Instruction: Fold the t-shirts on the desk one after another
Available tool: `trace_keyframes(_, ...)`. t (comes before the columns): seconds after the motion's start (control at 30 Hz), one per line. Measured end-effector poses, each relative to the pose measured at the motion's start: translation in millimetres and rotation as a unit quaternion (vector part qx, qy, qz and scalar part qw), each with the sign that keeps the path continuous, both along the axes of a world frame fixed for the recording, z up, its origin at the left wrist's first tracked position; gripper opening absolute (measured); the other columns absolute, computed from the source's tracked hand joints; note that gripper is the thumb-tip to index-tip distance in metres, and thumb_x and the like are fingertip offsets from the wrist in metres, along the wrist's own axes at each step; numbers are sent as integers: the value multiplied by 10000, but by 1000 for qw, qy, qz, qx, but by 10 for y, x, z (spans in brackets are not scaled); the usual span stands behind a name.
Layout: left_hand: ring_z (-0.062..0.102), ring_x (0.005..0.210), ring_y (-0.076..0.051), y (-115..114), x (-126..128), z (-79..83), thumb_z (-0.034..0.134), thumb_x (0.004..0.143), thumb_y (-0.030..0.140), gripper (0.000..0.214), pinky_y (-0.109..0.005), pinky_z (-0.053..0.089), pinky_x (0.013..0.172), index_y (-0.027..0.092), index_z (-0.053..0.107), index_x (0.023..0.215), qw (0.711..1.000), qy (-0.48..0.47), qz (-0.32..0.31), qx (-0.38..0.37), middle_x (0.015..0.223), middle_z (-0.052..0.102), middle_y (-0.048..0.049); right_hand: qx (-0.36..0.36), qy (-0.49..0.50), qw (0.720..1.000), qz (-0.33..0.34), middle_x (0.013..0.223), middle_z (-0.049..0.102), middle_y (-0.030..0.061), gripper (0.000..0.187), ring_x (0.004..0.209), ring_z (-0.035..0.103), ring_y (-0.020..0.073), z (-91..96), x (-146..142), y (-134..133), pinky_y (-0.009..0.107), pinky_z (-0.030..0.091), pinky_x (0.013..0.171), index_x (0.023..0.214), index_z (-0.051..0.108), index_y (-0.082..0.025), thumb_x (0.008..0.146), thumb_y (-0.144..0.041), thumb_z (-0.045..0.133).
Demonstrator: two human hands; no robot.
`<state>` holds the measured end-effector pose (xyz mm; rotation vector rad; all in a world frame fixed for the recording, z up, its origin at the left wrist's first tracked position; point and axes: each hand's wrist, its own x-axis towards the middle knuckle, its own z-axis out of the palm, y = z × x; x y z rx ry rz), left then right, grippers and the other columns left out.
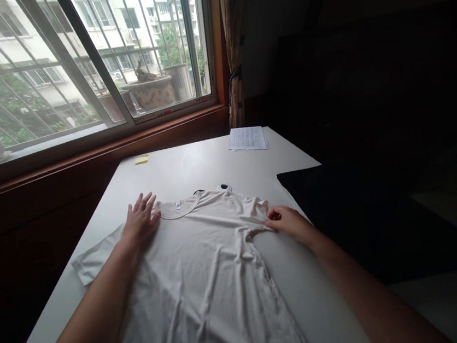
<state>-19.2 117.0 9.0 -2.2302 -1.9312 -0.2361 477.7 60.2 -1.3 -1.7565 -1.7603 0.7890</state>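
A white T-shirt (205, 256) lies spread on the white table, its neckline toward the window and its body running toward me with several creases. My left hand (141, 220) rests on the shirt beside the left end of the neckline, fingers spread and pressing lightly on the fabric. The left sleeve lies out flat past my forearm. With thumb and fingers pinched together, my right hand (286, 221) grips the edge of the right sleeve, which is bunched and wrinkled. Part of the shirt's left side is hidden under my left forearm.
On the white table (187, 168) lie printed papers (247, 139) and a yellow sticky-note pad (142, 159) at the far side. A small round black-and-white object (225, 187) sits just beyond the collar. A barred window (76, 62) and a tied curtain (235, 55) stand behind.
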Motion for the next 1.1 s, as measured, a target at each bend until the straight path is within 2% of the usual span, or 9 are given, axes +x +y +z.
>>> trace_keyframes(0.13, 463, 1364, -277, -195, 700, 210, 452, 1009, 340, 355, -462, 410, 1132, 244, 655, 1283, 991, -63, -117, 30, 1410, 599, -85, -19, 64, 998, -15, 716, 660, -12, 182, 678, 612, 193, -36, 30, 12, 289, 442, 619, 763, 589, -235, 685, -331, 723)
trace_keyframes(0.2, 571, 1181, -241, -333, 1156, 289, 466, 1017, 334, 283, -390, 493, 1016, 243, 697, 1153, 973, -97, -210, -1, 1206, 687, -76, -43, 115, 992, -24, 688, 644, -24, 220, 638, 594, 181, -28, 38, 11, 274, 427, 577, 813, 568, -241, 689, -342, 718)
trace_keyframes(0.3, 591, 1062, -237, -555, 1820, 333, 540, 997, 393, 239, -368, 518, 920, 244, 680, 1119, 946, -103, -306, -38, 1104, 688, -67, -59, 205, 977, -25, 754, 676, -19, 311, 640, 602, 169, 3, 29, 7, 267, 437, 573, 945, 558, -240, 705, -362, 715)
trace_keyframes(0.4, 583, 1020, -259, -712, 2303, 295, 676, 905, 490, 335, -375, 532, 836, 218, 643, 1097, 946, -87, -304, -73, 1085, 659, -85, -57, 265, 962, -20, 782, 696, -13, 428, 654, 627, 171, 21, 12, 9, 266, 451, 583, 1105, 546, -232, 743, -394, 707)
trace_keyframes(0.47, 580, 1004, -266, -754, 2488, 248, 735, 855, 482, 357, -377, 532, 819, 208, 625, 1056, 950, -78, -286, -96, 1083, 645, -97, -46, 278, 959, -24, 789, 704, -5, 440, 678, 647, 175, 10, 10, 21, 259, 450, 577, 1149, 555, -227, 783, -431, 687)
trace_keyframes(0.6, 584, 990, -258, -746, 2600, 168, 674, 889, 305, 160, -365, 525, 823, 211, 601, 997, 954, -77, -265, -116, 1058, 636, -101, -34, 251, 967, -32, 790, 717, 11, 361, 639, 660, 175, -70, 51, 78, 250, 419, 516, 1113, 601, -223, 860, -480, 585)
trace_keyframes(0.73, 608, 944, -228, -753, 2539, 161, 559, 909, 153, 104, -336, 516, 800, 219, 587, 984, 951, -94, -263, -134, 1015, 641, -83, 51, 95, 992, -62, 785, 704, 0, 285, 568, 616, 159, -156, 102, 127, 288, 477, 568, 1045, 647, -235, 820, -405, 603)
trace_keyframes(0.87, 629, 932, -211, -798, 2451, 198, 535, 895, 105, 155, -318, 512, 805, 224, 587, 980, 949, -110, -258, -145, 1001, 648, -65, 166, -23, 986, -17, 936, 691, 43, 306, 752, 657, 200, -195, 93, 142, 336, 535, 727, 1061, 700, -241, 776, -345, 663)
trace_keyframes(1.1, 614, 874, -200, -851, 2373, 229, 565, 871, 119, 124, -307, 506, 753, 231, 579, 922, 950, -103, -266, -131, 969, 648, -51, 198, -93, 975, -43, 908, 693, 69, 186, 788, 657, 224, -198, 87, 244, 354, 518, 766, 846, 696, -231, 893, -349, 560)
